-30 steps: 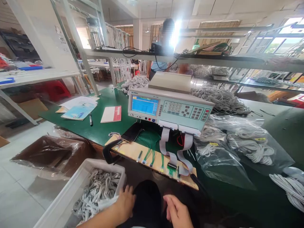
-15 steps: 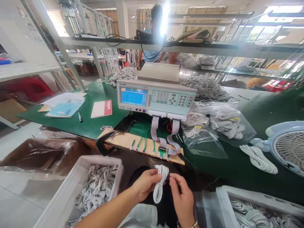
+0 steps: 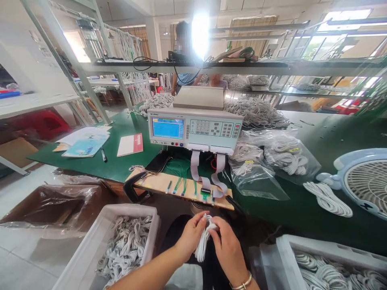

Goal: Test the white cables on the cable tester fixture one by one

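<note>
Between my two hands, over my lap, is a coiled white cable [image 3: 202,246]. My left hand [image 3: 191,237] pinches its upper end from the left, near a connector end at the top. My right hand [image 3: 225,241] closes on the upper part from the right, its thumb and fingers against the strands. The looped lower end hangs down. Just ahead is a wooden board [image 3: 160,183] carrying small connector sockets and a green circuit board [image 3: 206,195]. Grey ribbon cables [image 3: 196,165] run from there up to a testing instrument [image 3: 211,128] with a lit blue screen.
A white bin [image 3: 81,241] of bundled cables stands at left, another bin [image 3: 286,251] at right. Plastic bags of cables [image 3: 256,177], a loose cable coil [image 3: 328,198] and a blue fan [image 3: 347,161] lie along the right. Papers [image 3: 86,145] and a pen [image 3: 104,155] lie left. Two people are behind the shelf.
My right hand has moved left and taken hold of the cable coil, which it was apart from before. The camera view has shifted slightly.
</note>
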Action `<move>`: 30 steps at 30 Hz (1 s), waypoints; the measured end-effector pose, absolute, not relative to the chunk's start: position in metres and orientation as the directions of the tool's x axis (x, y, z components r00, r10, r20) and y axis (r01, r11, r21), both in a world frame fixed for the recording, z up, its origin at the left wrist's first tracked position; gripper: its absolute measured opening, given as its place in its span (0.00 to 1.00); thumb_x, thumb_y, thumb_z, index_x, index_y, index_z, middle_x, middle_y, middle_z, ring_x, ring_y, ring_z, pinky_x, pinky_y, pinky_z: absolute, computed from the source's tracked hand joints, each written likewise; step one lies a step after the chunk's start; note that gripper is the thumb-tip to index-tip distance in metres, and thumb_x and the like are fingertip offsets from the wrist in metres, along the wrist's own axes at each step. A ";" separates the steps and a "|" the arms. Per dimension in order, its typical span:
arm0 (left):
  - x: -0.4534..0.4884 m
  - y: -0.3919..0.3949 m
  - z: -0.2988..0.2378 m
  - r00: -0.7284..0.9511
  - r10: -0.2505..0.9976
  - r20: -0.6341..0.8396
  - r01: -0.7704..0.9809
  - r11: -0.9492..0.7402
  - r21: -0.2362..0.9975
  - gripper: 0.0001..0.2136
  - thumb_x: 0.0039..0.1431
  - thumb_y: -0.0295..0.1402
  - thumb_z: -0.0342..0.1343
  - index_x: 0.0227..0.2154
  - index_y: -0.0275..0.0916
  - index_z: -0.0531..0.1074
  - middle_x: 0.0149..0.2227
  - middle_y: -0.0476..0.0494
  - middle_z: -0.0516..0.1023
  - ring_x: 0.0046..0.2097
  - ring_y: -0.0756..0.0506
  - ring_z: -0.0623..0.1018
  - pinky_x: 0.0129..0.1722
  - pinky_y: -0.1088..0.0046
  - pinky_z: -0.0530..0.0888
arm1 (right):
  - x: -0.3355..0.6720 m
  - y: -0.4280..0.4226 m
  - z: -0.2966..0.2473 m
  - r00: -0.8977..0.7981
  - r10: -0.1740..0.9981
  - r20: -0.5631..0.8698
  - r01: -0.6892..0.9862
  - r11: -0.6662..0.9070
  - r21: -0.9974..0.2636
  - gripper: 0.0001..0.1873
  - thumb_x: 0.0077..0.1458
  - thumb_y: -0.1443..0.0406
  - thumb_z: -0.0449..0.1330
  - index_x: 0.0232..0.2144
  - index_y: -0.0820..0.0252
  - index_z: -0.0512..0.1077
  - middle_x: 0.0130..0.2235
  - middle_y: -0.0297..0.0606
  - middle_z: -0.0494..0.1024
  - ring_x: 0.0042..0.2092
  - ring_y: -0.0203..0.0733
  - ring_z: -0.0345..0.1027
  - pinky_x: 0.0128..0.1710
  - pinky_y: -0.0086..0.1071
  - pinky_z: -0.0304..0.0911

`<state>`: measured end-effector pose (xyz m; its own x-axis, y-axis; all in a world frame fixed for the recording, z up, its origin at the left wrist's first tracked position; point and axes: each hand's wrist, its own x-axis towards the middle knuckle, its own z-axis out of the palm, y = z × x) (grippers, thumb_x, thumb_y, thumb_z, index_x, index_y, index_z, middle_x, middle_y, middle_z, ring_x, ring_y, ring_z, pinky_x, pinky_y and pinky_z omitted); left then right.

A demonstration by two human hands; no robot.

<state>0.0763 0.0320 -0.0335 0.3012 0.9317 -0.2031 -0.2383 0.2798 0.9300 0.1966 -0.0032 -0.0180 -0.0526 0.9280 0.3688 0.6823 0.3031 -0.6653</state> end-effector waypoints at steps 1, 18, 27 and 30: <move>0.077 0.033 -0.036 0.302 0.928 -0.218 -0.212 0.288 0.934 0.18 0.50 0.42 0.47 0.39 0.35 0.64 0.35 0.43 0.70 0.35 0.49 0.69 0.34 0.74 0.65 | 0.197 -0.003 -0.020 -0.037 0.936 0.350 0.654 0.287 -0.700 0.10 0.51 0.63 0.50 0.37 0.58 0.65 0.37 0.41 0.71 0.39 0.43 0.65 0.40 0.37 0.61; 0.059 0.071 -0.030 0.425 0.800 -0.423 -0.215 0.544 0.811 0.14 0.38 0.39 0.58 0.25 0.32 0.65 0.22 0.48 0.71 0.23 0.53 0.68 0.25 0.77 0.66 | 0.207 0.043 -0.022 0.070 0.948 -0.311 -0.200 -0.292 -0.935 0.13 0.40 0.62 0.61 0.31 0.63 0.71 0.20 0.32 0.72 0.22 0.35 0.62 0.22 0.26 0.56; 0.053 0.077 -0.027 0.455 0.746 -0.486 -0.301 0.643 0.705 0.11 0.38 0.35 0.60 0.21 0.32 0.66 0.22 0.47 0.71 0.21 0.56 0.67 0.22 0.81 0.64 | 0.197 0.045 -0.025 0.087 0.933 -0.351 -0.437 -0.281 -0.855 0.13 0.38 0.61 0.62 0.28 0.64 0.70 0.19 0.33 0.72 0.21 0.36 0.63 0.22 0.29 0.58; 0.059 0.076 -0.026 0.380 0.776 -0.504 -0.331 0.623 0.709 0.12 0.36 0.34 0.60 0.19 0.32 0.65 0.21 0.46 0.71 0.20 0.55 0.68 0.21 0.81 0.63 | 0.207 0.043 -0.023 0.040 0.960 -0.277 -0.277 -0.256 -0.926 0.15 0.39 0.61 0.61 0.31 0.64 0.71 0.23 0.35 0.74 0.24 0.37 0.65 0.24 0.28 0.59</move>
<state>0.0594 0.0763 -0.0255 0.3797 0.7758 -0.5039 -0.3311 0.6226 0.7090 0.2067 0.0431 -0.0227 0.0400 0.9599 -0.2775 -0.2773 -0.2561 -0.9260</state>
